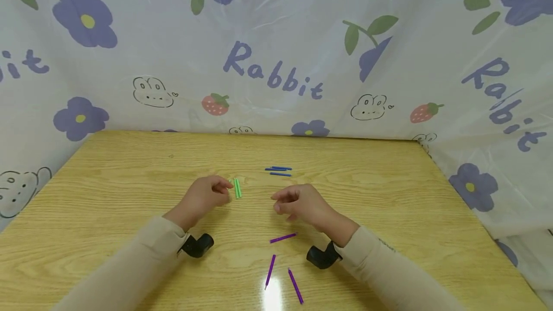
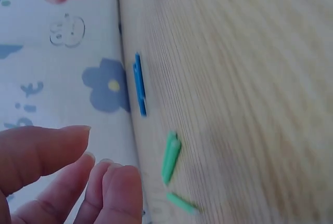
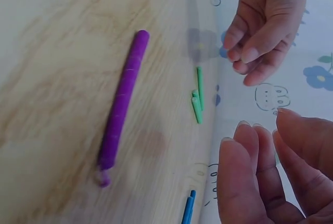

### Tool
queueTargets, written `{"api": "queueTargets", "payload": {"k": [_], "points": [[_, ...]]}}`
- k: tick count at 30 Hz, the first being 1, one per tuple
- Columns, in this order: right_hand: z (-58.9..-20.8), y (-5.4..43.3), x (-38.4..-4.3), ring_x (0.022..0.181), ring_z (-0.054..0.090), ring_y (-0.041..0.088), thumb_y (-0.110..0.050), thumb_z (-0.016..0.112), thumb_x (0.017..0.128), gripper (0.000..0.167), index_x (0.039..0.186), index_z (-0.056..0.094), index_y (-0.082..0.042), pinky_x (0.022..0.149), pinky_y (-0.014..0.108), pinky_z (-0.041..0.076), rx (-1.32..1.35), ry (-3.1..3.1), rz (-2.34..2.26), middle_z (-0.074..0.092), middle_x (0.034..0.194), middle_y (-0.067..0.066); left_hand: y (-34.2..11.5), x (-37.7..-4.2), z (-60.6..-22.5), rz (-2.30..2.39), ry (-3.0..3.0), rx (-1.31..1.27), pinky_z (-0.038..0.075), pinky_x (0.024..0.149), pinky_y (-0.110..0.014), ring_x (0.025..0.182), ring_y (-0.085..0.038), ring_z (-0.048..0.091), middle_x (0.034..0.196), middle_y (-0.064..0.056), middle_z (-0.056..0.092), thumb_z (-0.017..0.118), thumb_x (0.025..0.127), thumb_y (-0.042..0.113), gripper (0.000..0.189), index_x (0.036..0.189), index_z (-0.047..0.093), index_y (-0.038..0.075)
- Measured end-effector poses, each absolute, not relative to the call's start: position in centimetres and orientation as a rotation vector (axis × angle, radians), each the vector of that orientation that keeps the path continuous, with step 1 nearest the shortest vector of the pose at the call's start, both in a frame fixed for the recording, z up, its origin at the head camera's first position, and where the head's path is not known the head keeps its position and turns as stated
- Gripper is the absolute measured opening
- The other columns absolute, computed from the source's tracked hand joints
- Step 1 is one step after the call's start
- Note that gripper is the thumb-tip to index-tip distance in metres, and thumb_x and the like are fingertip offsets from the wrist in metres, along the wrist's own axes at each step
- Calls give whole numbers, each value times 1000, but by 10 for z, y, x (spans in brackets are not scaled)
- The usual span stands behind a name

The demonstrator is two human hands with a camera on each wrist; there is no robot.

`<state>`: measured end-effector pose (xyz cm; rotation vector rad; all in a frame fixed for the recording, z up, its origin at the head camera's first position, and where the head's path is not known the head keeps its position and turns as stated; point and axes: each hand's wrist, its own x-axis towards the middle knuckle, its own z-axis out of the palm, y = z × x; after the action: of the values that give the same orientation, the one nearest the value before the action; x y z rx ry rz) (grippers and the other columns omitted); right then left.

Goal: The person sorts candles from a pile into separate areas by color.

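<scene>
My left hand hovers just left of several thin green sticks, fingers loosely bent and holding nothing. In the left wrist view two green sticks lie together, and a shorter-looking one sits apart from them. Over the table's middle, my right hand has relaxed, parted fingers, also with nothing in them. Below it lies a purple stick, which shows a narrow pointed tip in the right wrist view. Two more purple sticks are scattered nearer to me. Three blue sticks lie roughly parallel farther back.
The wooden table ends at a white patterned cloth hanging along its back and sides. Each wrist carries a black camera mount below the sleeve cuff. Light glares off the table's front.
</scene>
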<state>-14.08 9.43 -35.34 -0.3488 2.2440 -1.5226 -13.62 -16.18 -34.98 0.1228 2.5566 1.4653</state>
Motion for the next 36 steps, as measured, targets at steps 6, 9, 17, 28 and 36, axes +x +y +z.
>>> {"api": "queueTargets", "payload": {"k": [6, 9, 17, 28, 36], "points": [[-355, 101, -136, 84, 63, 14, -10, 67, 90, 30, 117, 66, 3, 70, 37, 56, -346, 2232, -1498, 67, 95, 6, -149, -121, -346, 1526, 2503, 110, 48, 77, -36, 87, -21, 56, 95, -10, 59, 63, 86, 2, 32, 116, 59, -8], [-355, 104, -135, 84, 63, 14, -11, 67, 90, 29, 116, 66, 2, 70, 36, 56, -357, 2241, -1477, 67, 95, 6, -144, -114, -345, 1555, 2478, 115, 49, 77, -37, 86, -20, 56, 93, -9, 59, 64, 86, 2, 31, 116, 60, -9], [-358, 109, -133, 82, 63, 14, -9, 67, 90, 25, 113, 68, 2, 68, 34, 56, -368, 2261, -1431, 67, 92, 5, -127, -95, -353, 1580, 2423, 51, 51, 73, -35, 81, -17, 56, 89, -8, 60, 68, 84, 1, 28, 110, 63, -6], [-359, 114, -131, 81, 64, 15, -5, 67, 88, 21, 107, 71, 1, 67, 32, 55, -384, 2272, -1383, 70, 93, 8, -108, -75, -358, 1522, 2361, 136, 48, 67, -31, 76, -16, 56, 86, -5, 60, 72, 81, 3, 27, 106, 65, -4], [-358, 117, -130, 86, 63, 14, -4, 69, 86, 20, 106, 71, 1, 71, 28, 53, -482, 2290, -1330, 70, 97, 10, -99, -65, -364, 1484, 2340, 218, 47, 63, -30, 73, -15, 54, 83, -4, 59, 73, 78, 2, 26, 102, 66, -4]]}}
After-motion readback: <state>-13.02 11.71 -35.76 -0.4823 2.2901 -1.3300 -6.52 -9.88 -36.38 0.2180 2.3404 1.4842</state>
